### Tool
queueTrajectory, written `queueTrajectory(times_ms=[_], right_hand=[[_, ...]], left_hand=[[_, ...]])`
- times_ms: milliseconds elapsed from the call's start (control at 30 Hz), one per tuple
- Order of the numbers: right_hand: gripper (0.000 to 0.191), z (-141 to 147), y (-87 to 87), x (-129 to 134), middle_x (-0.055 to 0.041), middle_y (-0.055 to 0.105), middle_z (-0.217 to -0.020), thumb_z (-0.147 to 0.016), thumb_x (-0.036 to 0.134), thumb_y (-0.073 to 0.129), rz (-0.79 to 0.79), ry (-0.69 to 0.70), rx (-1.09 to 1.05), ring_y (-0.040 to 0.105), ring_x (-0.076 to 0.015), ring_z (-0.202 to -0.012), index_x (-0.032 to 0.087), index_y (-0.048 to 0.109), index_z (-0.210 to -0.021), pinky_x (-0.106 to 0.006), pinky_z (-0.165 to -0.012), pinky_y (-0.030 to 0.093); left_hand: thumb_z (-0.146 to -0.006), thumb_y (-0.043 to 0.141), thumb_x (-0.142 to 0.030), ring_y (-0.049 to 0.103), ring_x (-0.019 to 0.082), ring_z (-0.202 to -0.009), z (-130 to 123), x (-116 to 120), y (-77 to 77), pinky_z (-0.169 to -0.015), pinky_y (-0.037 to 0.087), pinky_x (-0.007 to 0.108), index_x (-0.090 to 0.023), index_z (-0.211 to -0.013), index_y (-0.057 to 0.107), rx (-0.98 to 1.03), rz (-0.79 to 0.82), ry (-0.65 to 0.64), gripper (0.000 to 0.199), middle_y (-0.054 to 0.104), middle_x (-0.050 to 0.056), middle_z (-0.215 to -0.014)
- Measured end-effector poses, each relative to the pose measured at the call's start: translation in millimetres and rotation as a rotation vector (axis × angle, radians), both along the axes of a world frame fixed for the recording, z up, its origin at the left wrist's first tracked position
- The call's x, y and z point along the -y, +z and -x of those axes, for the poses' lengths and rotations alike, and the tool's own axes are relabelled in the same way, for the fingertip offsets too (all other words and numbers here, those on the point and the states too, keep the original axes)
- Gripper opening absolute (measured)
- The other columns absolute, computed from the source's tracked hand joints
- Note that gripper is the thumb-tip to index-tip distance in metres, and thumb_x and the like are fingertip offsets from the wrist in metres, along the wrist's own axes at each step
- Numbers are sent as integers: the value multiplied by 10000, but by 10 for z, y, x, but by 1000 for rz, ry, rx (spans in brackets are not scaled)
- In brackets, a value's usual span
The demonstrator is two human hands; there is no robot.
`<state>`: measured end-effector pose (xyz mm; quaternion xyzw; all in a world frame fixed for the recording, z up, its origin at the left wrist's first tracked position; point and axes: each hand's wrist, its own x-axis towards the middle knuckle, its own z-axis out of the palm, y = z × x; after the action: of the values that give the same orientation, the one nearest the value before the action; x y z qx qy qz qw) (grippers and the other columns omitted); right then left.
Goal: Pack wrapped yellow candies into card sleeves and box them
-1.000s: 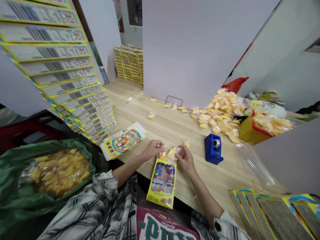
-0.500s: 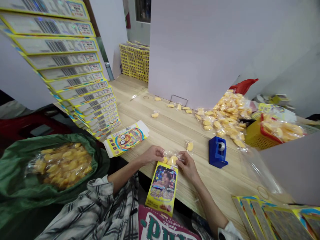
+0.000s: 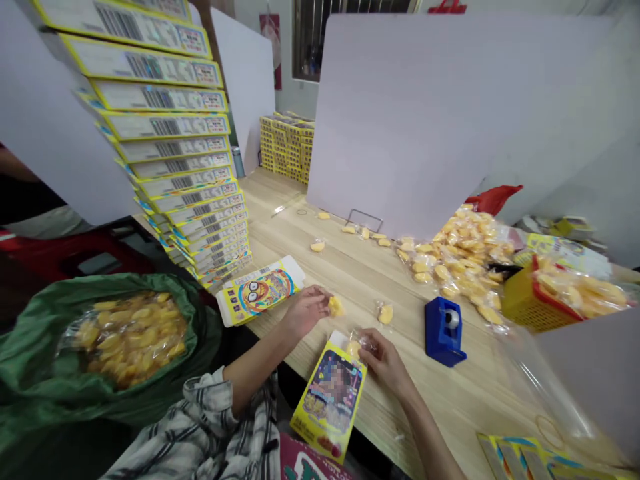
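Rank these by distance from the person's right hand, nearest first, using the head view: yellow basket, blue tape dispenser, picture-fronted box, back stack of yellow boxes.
From the right hand:
1. Picture-fronted box: at its fingertips, to the left.
2. Blue tape dispenser: to its right.
3. Yellow basket: farther right, past the dispenser.
4. Back stack of yellow boxes: far back, left.

Likely a small packing workshop: a wood-grain worktable (image 3: 345,277) stands among white partition boards (image 3: 425,113), a tall stack of barcoded cartons (image 3: 195,160) rises at its left, and yellow boxes (image 3: 287,150) are piled in a block at the far end. Individually wrapped yellow pieces (image 3: 463,257) lie in a heap beside a filled plastic basket (image 3: 525,301), near a blue tape dispenser (image 3: 443,337), and a green sack (image 3: 35,353) holds more
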<state>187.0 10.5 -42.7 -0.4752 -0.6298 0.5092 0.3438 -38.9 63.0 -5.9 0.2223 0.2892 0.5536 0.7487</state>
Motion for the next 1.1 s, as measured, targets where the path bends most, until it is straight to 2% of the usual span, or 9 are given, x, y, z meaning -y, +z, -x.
queueTrajectory(times_ms=[133, 233, 333, 567, 633, 767, 833, 967, 1100], right_hand=[[301, 65, 6, -41, -17, 612, -757, -805, 362, 579, 0, 75, 77, 520, -168, -640, 168, 630, -1030, -262, -584, 393], [281, 121, -4, -59, -30, 628, -719, -839, 392, 524, 8, 130, 102, 532, -187, -641, 167, 675, -915, -268, -569, 393], [246, 163, 27, -57, -24, 626, -663, -836, 344, 511, -13, 172, 183, 520, -184, -604, 178, 690, -805, -262, -543, 369], [173, 183, 57, -63, -11, 623, -658, -791, 250, 519, -110, 154, 280, 523, -178, -615, 182, 658, -713, -255, -570, 355], [160, 187, 47, -51, 3, 588, -623, -782, 236, 515, -114, 124, 288, 501, -164, -595, 177, 640, -702, -250, -564, 343], [141, 207, 43, -40, 17, 566, -613, -771, 201, 520, -138, 109, 297, 486, -145, -586, 175, 656, -741, -242, -566, 342], [146, 211, 53, -58, 16, 575, -622, -768, 196, 533, -142, 56, 287, 487, -140, -581, 177, 671, -810, -241, -567, 355], [268, 264, 171, -85, -39, 644, -805, -782, 321, 604, -190, -242, 169, 557, -168, -692, 172, 628, -1003, -259, -614, 422], [249, 421, 262, -133, 6, 613, -710, -739, 342, 652, -185, -271, 93, 537, -148, -615, 202, 607, -941, -248, -581, 418]], left_hand=[[-669, 620, -168, 446, 80, -497, 4, -32, 144, -502, 325, 223, -152, -861, 625, 247, 39, -125, 193, 519, -9, -617], [-674, 568, -228, 276, 42, -401, 5, 9, 174, -428, 188, 227, -129, -989, 629, 258, -8, -246, 336, 543, 17, -675], [-664, 551, -290, 182, 22, -364, 16, 62, 173, -413, 136, 240, -142, -965, 623, 224, -30, -304, 344, 587, 44, -753], [-602, 600, -371, 224, 10, -315, 5, 124, 180, -377, 147, 234, -147, -914, 589, 174, -121, -395, 384, 645, 77, -781], [-611, 585, -346, 277, 30, -316, -15, 117, 163, -373, 172, 229, -138, -865, 594, 135, -37, -339, 329, 637, 73, -736], [-676, 566, -242, 438, 83, -400, -57, -1, 61, -412, 305, 215, -128, -716, 567, -48, 310, -123, 120, 579, 41, -602], [-704, 570, -202, 460, 86, -419, -101, -107, -3, -430, 335, 206, -142, -653, 527, -114, 385, -79, 90, 547, 15, -545], [-697, 595, -154, 458, 66, -432, -304, -247, -39, -457, 360, 178, -164, -591, 475, -171, 349, 14, 161, 504, -42, -480], [-555, 696, -138, 544, 88, -516, -568, -202, 19, -513, 429, 180, -143, -657, 558, -240, 180, 164, 171, 574, -45, -548]])
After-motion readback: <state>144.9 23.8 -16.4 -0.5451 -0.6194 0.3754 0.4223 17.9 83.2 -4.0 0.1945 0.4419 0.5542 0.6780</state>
